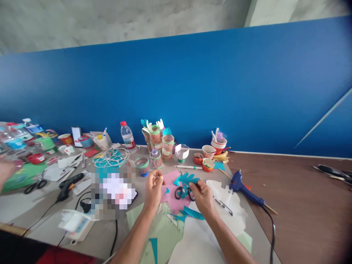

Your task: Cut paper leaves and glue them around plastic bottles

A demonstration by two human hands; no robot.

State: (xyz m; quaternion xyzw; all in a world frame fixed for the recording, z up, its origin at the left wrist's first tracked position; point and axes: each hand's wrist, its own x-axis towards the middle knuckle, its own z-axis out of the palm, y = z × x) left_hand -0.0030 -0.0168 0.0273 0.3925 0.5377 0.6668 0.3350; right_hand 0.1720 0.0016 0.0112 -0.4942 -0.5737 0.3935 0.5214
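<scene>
My right hand [202,194] pinches a teal paper cutout [188,178] with a scalloped, leaf-like edge. Across from it, my left hand [154,189] is closed, thumb against fingers; whatever it may hold is too small to make out. Below the cutout, black-handled scissors [178,193] lie on a pink paper sheet [173,203]. Teal paper scraps [194,213] are scattered near my right wrist. Pale green paper [162,229] and white paper [192,238] spread beneath my forearms. A black-and-clear pen [224,206] rests to the right of my right hand.
A blue glue gun [246,189] lies at the right table edge, its cord hanging down. Decorated jars [167,146], paper cups [208,164] and a water bottle [128,137] line the back. Leftward are a black glue gun [70,185], a power strip [82,229] and another person's hand [7,170].
</scene>
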